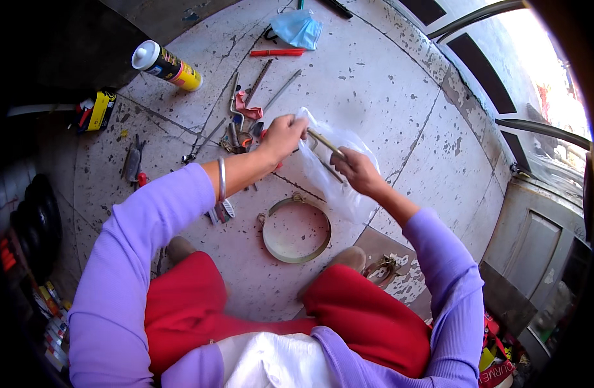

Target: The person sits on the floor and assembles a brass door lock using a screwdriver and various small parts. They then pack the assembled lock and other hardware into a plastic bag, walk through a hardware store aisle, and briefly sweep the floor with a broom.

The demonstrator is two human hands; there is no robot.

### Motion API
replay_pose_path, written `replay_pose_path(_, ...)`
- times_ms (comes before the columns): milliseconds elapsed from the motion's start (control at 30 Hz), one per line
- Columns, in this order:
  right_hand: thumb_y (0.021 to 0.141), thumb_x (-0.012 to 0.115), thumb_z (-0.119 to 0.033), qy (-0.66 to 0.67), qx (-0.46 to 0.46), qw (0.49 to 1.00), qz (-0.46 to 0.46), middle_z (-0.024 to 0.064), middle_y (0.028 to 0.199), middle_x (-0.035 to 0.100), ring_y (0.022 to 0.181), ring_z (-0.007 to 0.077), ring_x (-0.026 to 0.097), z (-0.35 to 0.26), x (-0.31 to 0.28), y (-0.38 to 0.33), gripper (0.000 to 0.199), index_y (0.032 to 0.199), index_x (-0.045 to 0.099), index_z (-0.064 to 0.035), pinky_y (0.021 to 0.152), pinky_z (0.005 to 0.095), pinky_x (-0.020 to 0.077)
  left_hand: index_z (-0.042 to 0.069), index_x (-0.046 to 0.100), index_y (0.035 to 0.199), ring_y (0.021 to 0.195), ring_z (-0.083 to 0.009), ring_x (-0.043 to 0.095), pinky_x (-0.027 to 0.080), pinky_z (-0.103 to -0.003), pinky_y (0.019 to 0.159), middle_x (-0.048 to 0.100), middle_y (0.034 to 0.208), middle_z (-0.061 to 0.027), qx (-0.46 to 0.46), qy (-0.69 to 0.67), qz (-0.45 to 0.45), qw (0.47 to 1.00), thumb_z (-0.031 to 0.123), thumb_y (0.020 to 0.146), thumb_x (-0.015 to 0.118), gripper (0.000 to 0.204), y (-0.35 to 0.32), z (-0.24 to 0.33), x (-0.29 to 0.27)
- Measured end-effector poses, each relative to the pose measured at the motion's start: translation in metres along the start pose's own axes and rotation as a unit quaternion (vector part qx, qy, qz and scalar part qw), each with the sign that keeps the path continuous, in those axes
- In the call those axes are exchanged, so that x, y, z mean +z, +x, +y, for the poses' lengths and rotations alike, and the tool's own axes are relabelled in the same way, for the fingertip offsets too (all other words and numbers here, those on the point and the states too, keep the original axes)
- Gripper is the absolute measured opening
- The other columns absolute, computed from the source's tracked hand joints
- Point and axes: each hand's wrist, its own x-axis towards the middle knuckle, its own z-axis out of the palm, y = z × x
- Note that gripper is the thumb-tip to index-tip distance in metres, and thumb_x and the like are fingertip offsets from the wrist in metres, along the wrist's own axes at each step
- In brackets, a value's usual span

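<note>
My left hand pinches the top edge of a clear plastic bag and holds it up over the floor. My right hand grips a thin brass-coloured rod at the bag's mouth, with part of the rod inside the bag. Both arms wear purple sleeves, and a metal bangle sits on my left wrist. Below the hands a round metal band clamp lies flat on the floor between my knees.
Loose tools lie scattered on the cracked tile floor beyond my left hand, with metal rods and a red pen. A yellow spray can lies at far left, a blue face mask at the top. A cabinet stands right.
</note>
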Motion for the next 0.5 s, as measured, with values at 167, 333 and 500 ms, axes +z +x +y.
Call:
replay_pose_path(167,0.083,0.052,-0.022,-0.123,0.006,0.992,-0.010,0.0166,0.086,0.056,0.078,0.0322,0.055,0.031,-0.017,-0.009,0.020,0.094,0.053,-0.0052,0.070,0.0389,0.0424,0.007,0.057,0.097,0.047,-0.0024,0.034,0.030,-0.019,0.043,0.038,0.054,0.0050,0.011,-0.162,-0.149,0.975,0.026,0.090,0.041,0.026,-0.034,0.059,-0.008)
replay_pose_path(333,0.076,0.056,-0.009,-0.236,-0.061,0.950,0.193,0.0159,0.086,0.055,0.076,0.0344,0.055,-0.007,-0.021,-0.036,0.022,0.098,0.052,-0.0059,0.067,0.0398,0.0442,0.011,0.042,0.125,0.048,-0.0024,0.034,0.031,-0.018,0.045,0.035,0.054,0.0065,0.029,-0.089,-0.273,0.958,0.023,0.092,0.039,0.035,-0.067,0.069,-0.008)
replay_pose_path(500,0.077,0.054,-0.014,-0.364,-0.078,0.928,-0.033,0.0150,0.087,0.055,0.068,0.0312,0.058,-0.032,0.048,-0.072,0.023,0.095,0.046,-0.0030,0.057,0.0392,0.0455,0.010,0.046,0.120,0.057,-0.0035,0.041,0.035,-0.019,0.052,0.044,0.064,0.0044,0.025,-0.048,-0.231,0.971,0.021,0.090,0.043,0.032,-0.069,0.044,-0.024)
